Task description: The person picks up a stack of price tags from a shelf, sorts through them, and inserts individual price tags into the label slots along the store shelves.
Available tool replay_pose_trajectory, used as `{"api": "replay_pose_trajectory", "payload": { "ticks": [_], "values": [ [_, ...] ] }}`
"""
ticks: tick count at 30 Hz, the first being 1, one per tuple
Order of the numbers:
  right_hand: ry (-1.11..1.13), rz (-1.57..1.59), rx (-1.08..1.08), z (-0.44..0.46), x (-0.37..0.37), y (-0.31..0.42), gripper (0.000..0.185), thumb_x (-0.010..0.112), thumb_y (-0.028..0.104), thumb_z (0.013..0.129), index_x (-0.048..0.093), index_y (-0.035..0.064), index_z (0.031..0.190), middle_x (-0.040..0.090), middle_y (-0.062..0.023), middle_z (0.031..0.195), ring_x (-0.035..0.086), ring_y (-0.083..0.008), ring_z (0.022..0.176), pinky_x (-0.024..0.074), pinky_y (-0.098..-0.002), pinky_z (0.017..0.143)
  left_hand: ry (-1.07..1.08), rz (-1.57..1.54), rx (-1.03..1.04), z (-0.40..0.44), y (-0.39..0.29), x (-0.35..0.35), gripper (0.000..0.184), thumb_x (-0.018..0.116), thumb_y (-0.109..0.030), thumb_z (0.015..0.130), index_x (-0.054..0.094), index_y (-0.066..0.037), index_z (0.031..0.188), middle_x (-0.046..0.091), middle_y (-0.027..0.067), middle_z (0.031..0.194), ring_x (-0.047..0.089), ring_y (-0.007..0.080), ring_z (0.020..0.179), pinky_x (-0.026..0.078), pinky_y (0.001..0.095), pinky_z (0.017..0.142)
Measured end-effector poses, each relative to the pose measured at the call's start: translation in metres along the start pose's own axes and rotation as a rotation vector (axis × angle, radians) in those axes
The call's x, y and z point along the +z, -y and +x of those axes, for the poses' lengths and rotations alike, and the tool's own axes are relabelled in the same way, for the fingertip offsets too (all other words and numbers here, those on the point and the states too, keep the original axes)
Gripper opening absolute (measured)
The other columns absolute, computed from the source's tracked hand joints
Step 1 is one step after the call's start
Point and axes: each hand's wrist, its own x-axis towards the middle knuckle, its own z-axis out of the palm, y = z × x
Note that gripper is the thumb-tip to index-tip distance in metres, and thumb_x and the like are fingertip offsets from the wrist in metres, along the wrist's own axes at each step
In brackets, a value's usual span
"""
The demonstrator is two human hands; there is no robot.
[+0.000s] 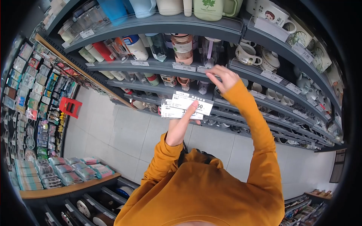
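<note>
A fanned stack of white printed price labels (175, 106) is in my left hand (185, 121), with the thumb pressed on top of it. My right hand (224, 78) is raised at the front edge of a shelf, close to a price tag (202, 69) under the bottles. Its thumb and index finger reach toward that tag; whether they touch it or hold anything is too small to tell. Just behind the fingers stands a clear cup with a purple strap (211, 51). Left of it is a pink-lidded bottle (182, 49), above a tag reading 47.00 (184, 67).
Curved grey shelves (158, 26) hold cups and bottles, with white teapots (247, 52) at the right. A red stool (70, 107) stands on the tiled floor (124, 128) at the left, near a wall of small hanging packets. Packaged goods (62, 173) lie on a lower-left counter.
</note>
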Motion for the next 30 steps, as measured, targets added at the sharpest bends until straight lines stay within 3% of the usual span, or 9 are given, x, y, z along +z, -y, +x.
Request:
{"api": "replay_pose_trajectory", "payload": {
  "ticks": [3,4,7,12,16,17,21,28,30],
  "values": [
    [0.128,0.749,0.259,-0.023,-0.019,0.026,0.032,0.042,0.02,0.099,0.063,-0.0035,0.092,0.063,-0.0096,0.082,0.059,-0.0141,0.075,0.0483,-0.0287,0.071,0.012,0.061,0.044,0.002,0.001,0.006,0.019,0.064,-0.017,0.09,0.06,-0.001,0.1,0.063,0.005,0.088,0.058,0.0106,0.072,0.048,0.0253,0.055],
    [0.126,0.883,0.311,-0.032,-0.024,0.032,0.022,0.051,0.016,0.095,0.063,-0.0017,0.09,0.063,-0.0072,0.083,0.059,-0.0116,0.074,0.0483,-0.0263,0.07,0.012,0.08,0.045,0.003,0.003,0.007,0.019,0.064,-0.017,0.09,0.061,-0.001,0.1,0.063,0.0052,0.088,0.058,0.0106,0.072,0.048,0.0252,0.055],
    [0.117,0.777,0.258,-0.042,-0.031,0.043,0.013,0.072,0.006,0.08,0.063,-0.0009,0.087,0.063,-0.0027,0.079,0.06,-0.0068,0.071,0.0479,-0.0208,0.068,0.035,0.116,0.035,0.006,0.009,0.012,0.019,0.063,-0.016,0.091,0.061,0.0,0.101,0.063,0.0057,0.088,0.058,0.0107,0.072,0.049,0.0251,0.056],
    [0.092,0.802,0.309,-0.054,-0.021,0.033,0.015,0.073,0.013,0.081,0.066,0.0002,0.085,0.066,-0.0035,0.075,0.059,-0.005,0.064,0.0478,-0.0202,0.061,0.099,0.061,-0.005,0.006,0.016,0.009,0.021,0.06,-0.015,0.092,0.059,0.0,0.107,0.064,0.0069,0.094,0.061,0.0133,0.077,0.053,0.0274,0.061],
    [0.088,0.755,0.327,-0.049,-0.018,0.027,0.018,0.071,0.014,0.083,0.067,-0.0019,0.089,0.068,-0.0057,0.077,0.06,-0.0065,0.065,0.0485,-0.0209,0.062,0.224,-0.183,-0.091,0.0,0.009,-0.001,0.031,0.05,-0.004,0.093,0.048,0.0,0.123,0.058,0.0109,0.115,0.06,0.0212,0.102,0.054,0.0365,0.085],
    [0.067,0.754,0.315,-0.046,-0.017,0.027,0.018,0.071,0.014,0.084,0.067,-0.0022,0.089,0.068,-0.0062,0.077,0.06,-0.007,0.065,0.0487,-0.0212,0.062,0.267,-0.198,-0.113,-0.001,0.008,-0.008,0.037,0.043,-0.002,0.093,0.041,-0.001,0.13,0.053,0.0137,0.124,0.055,0.0253,0.115,0.049,0.0408,0.096],
    [-0.009,0.685,0.226,-0.021,-0.028,0.039,0.017,0.067,0.011,0.086,0.068,-0.0028,0.095,0.069,-0.0105,0.089,0.064,-0.0118,0.077,0.0518,-0.0248,0.069,0.291,-0.127,-0.064,-0.01,-0.016,-0.013,0.042,0.039,-0.007,0.097,0.033,-0.003,0.138,0.049,0.0171,0.132,0.05,0.0297,0.123,0.048,0.0409,0.097],
    [-0.308,0.335,-0.025,0.081,-0.058,0.09,0.015,0.062,0.009,0.088,0.065,-0.0031,0.097,0.069,-0.0085,0.086,0.064,-0.0105,0.077,0.051,-0.0256,0.072,0.306,-0.019,-0.036,-0.013,-0.036,-0.046,0.042,0.041,-0.013,0.099,0.035,-0.001,0.139,0.054,0.0156,0.127,0.058,0.0287,0.113,0.053,0.0366,0.087],
    [-0.456,0.18,-0.179,0.116,-0.059,0.099,0.015,0.064,0.008,0.086,0.066,0.0002,0.099,0.069,-0.0107,0.09,0.066,-0.0169,0.077,0.0511,-0.0273,0.074,0.334,-0.016,-0.04,-0.014,-0.045,-0.059,0.043,0.043,-0.014,0.099,0.036,0.0,0.139,0.056,0.0152,0.124,0.059,0.0286,0.112,0.054,0.036,0.085]
  ]
}}
